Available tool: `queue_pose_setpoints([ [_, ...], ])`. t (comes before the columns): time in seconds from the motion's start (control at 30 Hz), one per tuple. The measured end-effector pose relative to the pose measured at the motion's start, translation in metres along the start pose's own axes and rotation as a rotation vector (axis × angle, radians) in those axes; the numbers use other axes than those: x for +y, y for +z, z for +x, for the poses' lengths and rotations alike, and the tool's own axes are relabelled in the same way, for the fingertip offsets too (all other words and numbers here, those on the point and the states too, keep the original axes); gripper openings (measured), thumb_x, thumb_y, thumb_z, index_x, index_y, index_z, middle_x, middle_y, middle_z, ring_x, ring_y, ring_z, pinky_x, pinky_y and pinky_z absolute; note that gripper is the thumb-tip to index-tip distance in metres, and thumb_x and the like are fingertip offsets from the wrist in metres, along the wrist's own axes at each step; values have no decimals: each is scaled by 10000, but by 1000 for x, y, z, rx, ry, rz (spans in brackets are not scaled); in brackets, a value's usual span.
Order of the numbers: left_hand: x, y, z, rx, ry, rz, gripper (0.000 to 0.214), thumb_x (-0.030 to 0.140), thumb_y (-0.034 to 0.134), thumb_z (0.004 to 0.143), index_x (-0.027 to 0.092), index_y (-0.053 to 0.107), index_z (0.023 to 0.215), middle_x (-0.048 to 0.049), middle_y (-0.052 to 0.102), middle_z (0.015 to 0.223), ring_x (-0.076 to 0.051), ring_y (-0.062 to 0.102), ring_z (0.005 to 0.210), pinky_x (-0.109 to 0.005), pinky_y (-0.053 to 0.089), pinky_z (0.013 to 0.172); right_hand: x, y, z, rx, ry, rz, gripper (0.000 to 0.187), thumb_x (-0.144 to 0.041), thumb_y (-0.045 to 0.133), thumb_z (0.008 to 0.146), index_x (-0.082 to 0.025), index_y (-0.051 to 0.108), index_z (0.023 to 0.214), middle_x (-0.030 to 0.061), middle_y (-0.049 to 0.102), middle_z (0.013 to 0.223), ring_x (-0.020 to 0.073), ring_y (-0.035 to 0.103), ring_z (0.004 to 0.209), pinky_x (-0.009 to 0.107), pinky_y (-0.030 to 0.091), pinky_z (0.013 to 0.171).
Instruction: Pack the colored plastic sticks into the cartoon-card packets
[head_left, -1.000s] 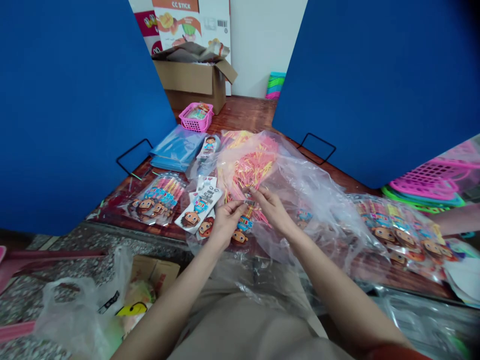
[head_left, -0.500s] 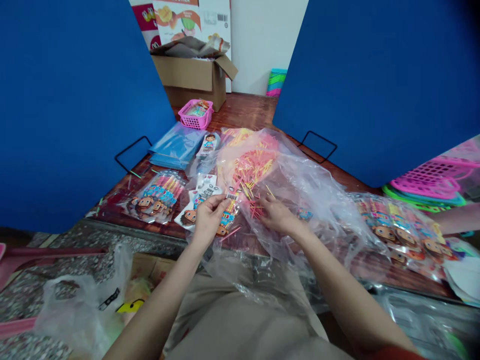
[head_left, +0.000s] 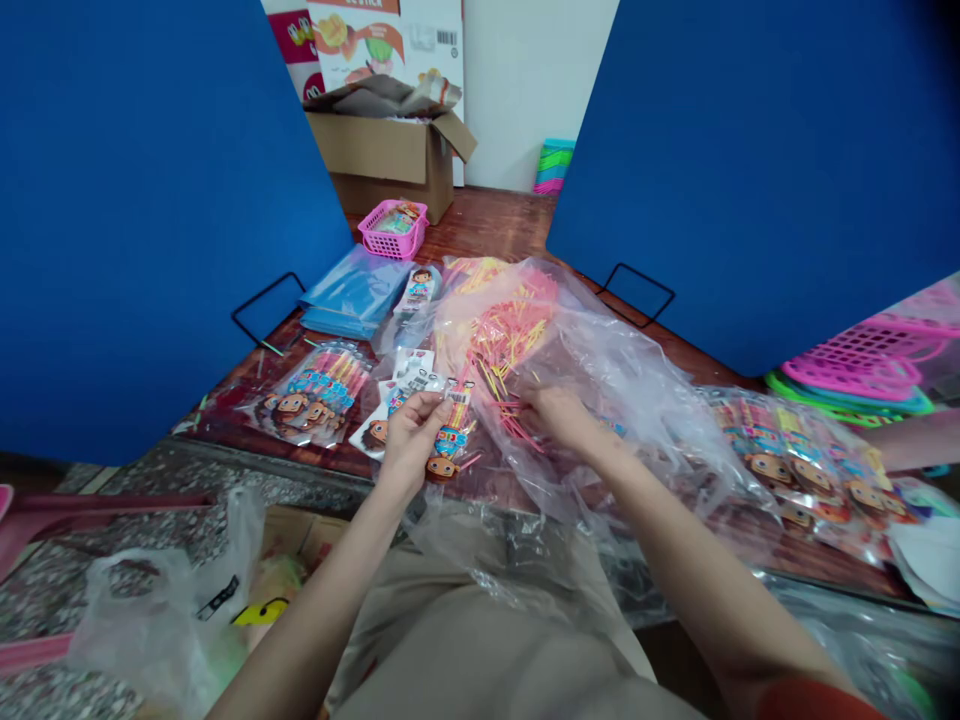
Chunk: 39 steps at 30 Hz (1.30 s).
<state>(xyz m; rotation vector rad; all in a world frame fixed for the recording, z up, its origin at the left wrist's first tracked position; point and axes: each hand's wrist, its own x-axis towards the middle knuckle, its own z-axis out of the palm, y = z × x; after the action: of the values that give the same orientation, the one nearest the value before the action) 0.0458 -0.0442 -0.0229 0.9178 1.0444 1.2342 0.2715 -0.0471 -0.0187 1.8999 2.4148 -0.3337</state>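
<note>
My left hand (head_left: 409, 432) pinches a small printed packet (head_left: 451, 437) with a cartoon face, holding it just above the wooden table (head_left: 487, 235). My right hand (head_left: 553, 412) reaches into a large clear plastic bag (head_left: 600, 370) and its fingers close round thin pink and yellow sticks (head_left: 501, 345) heaped inside. More empty printed packets (head_left: 401, 395) lie just left of my left hand.
Filled packets (head_left: 315, 392) lie at the left and a bigger pile (head_left: 802, 460) at the right. A blue stack (head_left: 352, 295), a pink basket (head_left: 392, 228) and a cardboard box (head_left: 390, 150) sit farther back. Blue panels stand on both sides. Another person's arm (head_left: 907, 440) shows at right.
My left hand drew the packet left and toward me. My right hand left the packet and moved into the bag among the sticks.
</note>
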Motion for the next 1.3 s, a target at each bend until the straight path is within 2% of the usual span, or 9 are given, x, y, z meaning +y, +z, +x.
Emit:
queue_pose_setpoints([
  [0.1,-2,-2,0,1,-20,-2,309,352,828,580,158,634,720,29,620,640,-83,527,542,-196,419,527,3,-2,5,-21,37,14,218,-253,501,907,-150,689,943,125,706,933,218,644,865,271,426,743],
  [0.27,-5,-1,-2,-11,-51,27,309,346,834,575,144,664,735,12,641,655,-92,549,557,-211,444,557,-4,6,14,-4,-63,71,217,-170,515,880,-151,670,1030,135,700,1038,221,639,949,282,437,810],
  [0.57,-5,5,-6,2,-119,-30,299,347,853,525,146,697,683,8,652,616,-94,551,528,-219,444,544,17,7,4,196,118,266,180,-169,583,811,-147,681,662,87,678,724,165,592,669,276,430,676],
  [0.63,-7,6,-5,-10,-125,-36,292,342,854,524,150,710,690,5,659,620,-96,554,534,-221,445,546,22,1,0,319,155,457,257,-312,607,822,-160,651,619,31,623,597,141,546,582,259,421,604],
  [0.73,-9,10,-5,-32,-121,-46,299,340,856,526,150,727,717,-7,679,650,-106,571,566,-229,458,572,14,-12,-6,555,176,1023,364,-496,667,759,-164,619,617,-14,570,540,113,506,506,246,433,531],
  [0.83,-9,15,-6,-34,-127,-41,305,342,856,531,142,727,722,-12,685,658,-106,574,576,-231,466,584,-9,-28,-11,711,149,1509,322,-480,744,693,-175,652,740,-9,639,670,107,565,567,260,512,596],
  [0.9,-9,18,-8,-38,-134,-30,300,343,853,541,138,725,719,-10,681,647,-104,568,566,-228,464,575,-24,-36,-13,761,122,1635,297,-445,767,681,-186,661,782,-9,659,719,103,588,599,267,539,643],
  [1.2,-15,25,-11,-90,-154,4,295,359,834,582,147,741,764,-26,710,712,-125,600,617,-246,478,626,-50,-28,-11,687,85,1519,313,-438,798,642,-182,661,757,-11,651,643,116,584,555,257,502,558],
  [1.3,-15,26,-12,-88,-140,25,291,361,831,583,142,740,751,-22,702,694,-122,593,610,-242,470,620,-50,-25,-12,680,85,1517,374,-444,800,639,-187,643,860,-26,640,638,119,584,557,252,485,547],
])
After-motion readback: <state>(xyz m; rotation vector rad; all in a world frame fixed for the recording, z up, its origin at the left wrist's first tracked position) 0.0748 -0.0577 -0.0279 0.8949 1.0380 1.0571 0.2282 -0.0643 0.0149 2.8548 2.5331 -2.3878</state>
